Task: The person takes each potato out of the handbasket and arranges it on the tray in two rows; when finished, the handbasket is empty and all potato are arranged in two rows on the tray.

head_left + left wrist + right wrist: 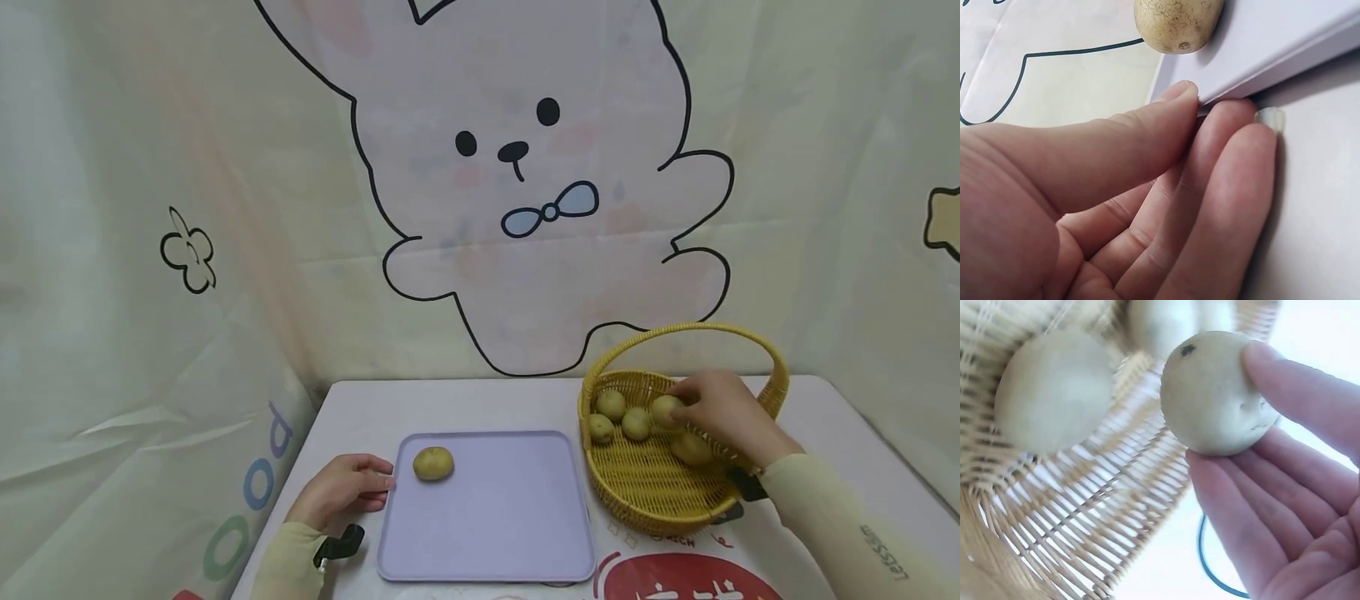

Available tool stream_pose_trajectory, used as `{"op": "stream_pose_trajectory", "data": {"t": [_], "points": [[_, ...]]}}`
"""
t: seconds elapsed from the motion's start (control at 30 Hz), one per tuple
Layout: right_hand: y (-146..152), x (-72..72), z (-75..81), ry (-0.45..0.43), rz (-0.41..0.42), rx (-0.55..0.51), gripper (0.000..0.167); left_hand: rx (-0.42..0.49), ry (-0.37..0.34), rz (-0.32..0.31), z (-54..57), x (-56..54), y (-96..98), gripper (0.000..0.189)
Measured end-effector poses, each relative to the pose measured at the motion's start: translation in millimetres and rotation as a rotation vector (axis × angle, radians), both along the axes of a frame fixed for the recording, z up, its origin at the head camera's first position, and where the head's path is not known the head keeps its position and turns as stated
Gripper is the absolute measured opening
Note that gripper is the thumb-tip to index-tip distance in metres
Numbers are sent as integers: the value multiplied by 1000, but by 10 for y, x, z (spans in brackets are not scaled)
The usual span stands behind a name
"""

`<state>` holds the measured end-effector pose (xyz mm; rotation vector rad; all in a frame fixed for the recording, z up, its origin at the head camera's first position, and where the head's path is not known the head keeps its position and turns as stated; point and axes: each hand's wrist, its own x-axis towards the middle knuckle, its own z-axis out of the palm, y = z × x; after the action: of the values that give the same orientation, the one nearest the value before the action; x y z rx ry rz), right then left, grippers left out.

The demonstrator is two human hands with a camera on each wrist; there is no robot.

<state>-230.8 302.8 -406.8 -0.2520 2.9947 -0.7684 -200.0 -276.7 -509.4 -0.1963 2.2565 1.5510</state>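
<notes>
My right hand (723, 412) is over the right part of a yellow woven basket (637, 492), pinching a round pale potato (1216, 394) between thumb and fingers. Several other potatoes lie in the basket, among them one potato (691, 448) just below the hand. On a pale lilac tray (510, 517), near its upper left corner, rests a single potato (433, 463). My left hand (345, 487) is at the tray's left edge; in the left wrist view its thumb (1172, 106) and fingertips pinch the rim, close to the potato.
The basket's tall arched handle (697, 327) rises above the potatoes, beside my right hand. Tray and basket stand side by side on a white table (375, 408) with a red printed patch (682, 579) at the front. Behind hangs a cloth backdrop with a cartoon animal.
</notes>
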Motion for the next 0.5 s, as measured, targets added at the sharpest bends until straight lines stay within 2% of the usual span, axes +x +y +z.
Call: {"op": "stream_pose_trajectory", "data": {"t": [0.17, 0.33, 0.5], "points": [[-122, 329, 45, 84, -39, -37, 51, -2, 1, 2, 12, 9, -17, 38], [-325, 658, 28, 142, -87, -124, 53, -6, 6, 3, 10, 19, -14, 38], [-560, 928, 9, 119, -143, -259, 57, -2, 3, -2, -7, 3, 4, 37]]}}
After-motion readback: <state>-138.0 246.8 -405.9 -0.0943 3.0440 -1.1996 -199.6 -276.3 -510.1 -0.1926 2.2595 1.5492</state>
